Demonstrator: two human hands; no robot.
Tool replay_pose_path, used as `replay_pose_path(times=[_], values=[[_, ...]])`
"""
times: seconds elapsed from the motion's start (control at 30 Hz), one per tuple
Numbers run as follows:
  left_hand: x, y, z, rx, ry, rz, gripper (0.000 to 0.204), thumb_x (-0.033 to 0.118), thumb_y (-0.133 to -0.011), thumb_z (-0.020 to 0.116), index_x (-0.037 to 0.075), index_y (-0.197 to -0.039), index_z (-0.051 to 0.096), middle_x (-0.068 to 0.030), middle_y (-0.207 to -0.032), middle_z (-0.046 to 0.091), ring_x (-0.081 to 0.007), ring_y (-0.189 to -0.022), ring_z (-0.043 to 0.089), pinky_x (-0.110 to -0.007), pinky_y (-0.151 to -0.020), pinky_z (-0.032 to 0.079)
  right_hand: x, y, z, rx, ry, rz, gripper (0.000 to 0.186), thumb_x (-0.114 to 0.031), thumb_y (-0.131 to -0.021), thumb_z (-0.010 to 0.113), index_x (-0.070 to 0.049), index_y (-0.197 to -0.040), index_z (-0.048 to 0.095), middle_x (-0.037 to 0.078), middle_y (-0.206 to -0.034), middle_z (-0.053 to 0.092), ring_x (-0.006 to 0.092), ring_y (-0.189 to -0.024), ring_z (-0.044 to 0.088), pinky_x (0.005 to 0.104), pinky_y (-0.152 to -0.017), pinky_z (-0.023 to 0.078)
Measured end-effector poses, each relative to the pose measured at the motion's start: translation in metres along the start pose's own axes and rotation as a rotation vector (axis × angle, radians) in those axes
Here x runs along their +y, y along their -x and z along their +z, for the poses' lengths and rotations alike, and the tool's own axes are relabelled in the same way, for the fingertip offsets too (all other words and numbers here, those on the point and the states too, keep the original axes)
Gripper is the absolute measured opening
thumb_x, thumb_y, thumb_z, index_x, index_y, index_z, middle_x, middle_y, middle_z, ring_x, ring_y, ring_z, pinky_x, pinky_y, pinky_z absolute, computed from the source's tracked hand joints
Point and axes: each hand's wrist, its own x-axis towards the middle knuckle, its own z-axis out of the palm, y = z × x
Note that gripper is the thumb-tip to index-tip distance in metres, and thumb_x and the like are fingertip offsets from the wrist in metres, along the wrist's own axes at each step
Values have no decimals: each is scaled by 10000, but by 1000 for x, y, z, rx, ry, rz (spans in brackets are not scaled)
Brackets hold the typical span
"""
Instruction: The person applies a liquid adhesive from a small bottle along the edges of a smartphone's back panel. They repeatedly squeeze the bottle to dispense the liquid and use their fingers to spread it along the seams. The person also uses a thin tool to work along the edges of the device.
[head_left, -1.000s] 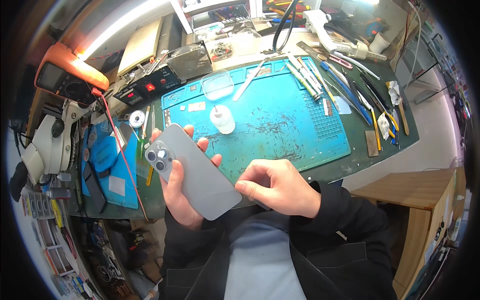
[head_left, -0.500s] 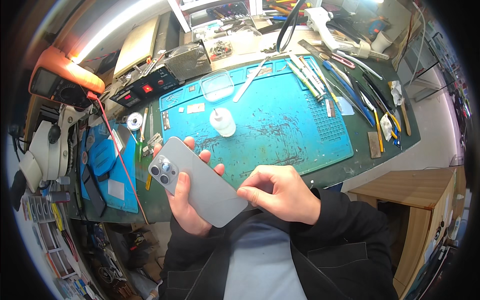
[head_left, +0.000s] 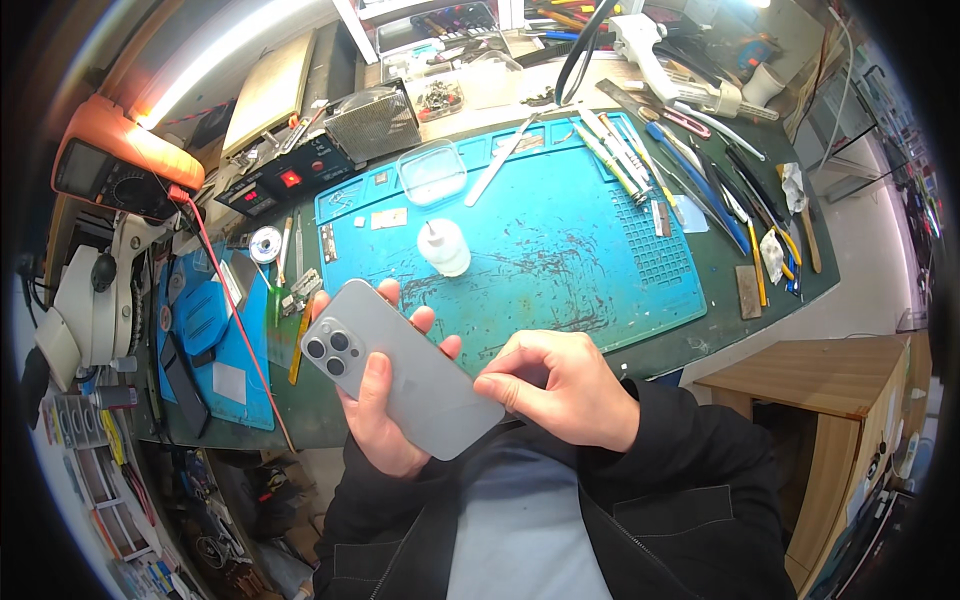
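My left hand point(head_left: 385, 400) is wrapped round a grey smartphone point(head_left: 410, 390), back side up, with its three-lens camera block at the upper left and my thumb lying on the back. My right hand point(head_left: 560, 390) has thumb and forefinger pinched at the phone's lower right edge; what is between those fingertips is too small to make out. Beyond the phone, a white plastic bottle point(head_left: 447, 255) stands on the blue repair mat point(head_left: 560, 290), with a clear lidless box point(head_left: 432, 170) behind it and a long flat silver tool point(head_left: 490, 175) lying beside that.
An orange multimeter point(head_left: 120, 165) with red leads and a black powered unit point(head_left: 285, 180) line the back left. A second blue mat point(head_left: 240, 390) holds dark items at left. Pens, pliers and tools point(head_left: 720, 200) crowd the right of the bench; a wooden cabinet point(head_left: 800, 370) stands below right.
The phone and my left hand have shifted right and down, toward my body. My right hand has moved slightly down, keeping its pinch at the phone's edge.
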Motion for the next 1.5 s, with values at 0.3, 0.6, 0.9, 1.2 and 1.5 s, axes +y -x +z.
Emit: replay_pose_path(times=[0.3, 0.6, 0.9, 1.2, 1.5], values=[[-2, 0, 1, -12, 14, 7, 801, 182, -1019, 640, 340, -1664, 192, -143, -1583, 405, -317, -1312, 577, -555, -1001, 597, 2, 0, 1, 26, 16, -59, 146, -132, -958, 795, 9, -961, 758, 105, -855, 758, 176, -738, 724, 310, -662, 556], [8, -1, 4, 15, 29, -81, 747, 202, -1057, 594, 294, -1684, 199, -142, -1608, 409, -330, -1368, 543, -584, -1055, 556, -12, -2, -11, -145, -76, 90, 250, -234, -1002, 766, 8, -1065, 742, 117, -940, 776, 186, -861, 744, 334, -775, 579], [33, -17, -26, 74, 446, -304, 531, 316, -1131, 482, 247, -1638, 342, -173, -1550, 514, -344, -1406, 543, -596, -1110, 517, -17, -93, -35, 171, 772, -719, 765, -230, -793, 915, -83, -1457, 566, 119, -1305, 679, 351, -1286, 579, 457, -1120, 443], [23, -20, -30, 43, 552, -342, 498, 419, -1147, 408, 242, -1613, 388, -189, -1556, 518, -366, -1397, 557, -680, -1147, 435, -31, -57, -41, 85, 883, -829, 515, -14, -780, 817, -99, -1278, 716, 142, -1214, 680, 341, -1104, 683, 420, -914, 585], [25, -20, -22, 143, 482, -333, 503, 413, -1147, 408, 255, -1624, 371, -184, -1591, 480, -368, -1434, 524, -684, -1116, 464, -34, -36, -33, 65, 1349, -1071, 436, -103, -835, 756, -154, -1268, 752, 37, -1233, 664, 201, -1167, 647, 323, -871, 578]])
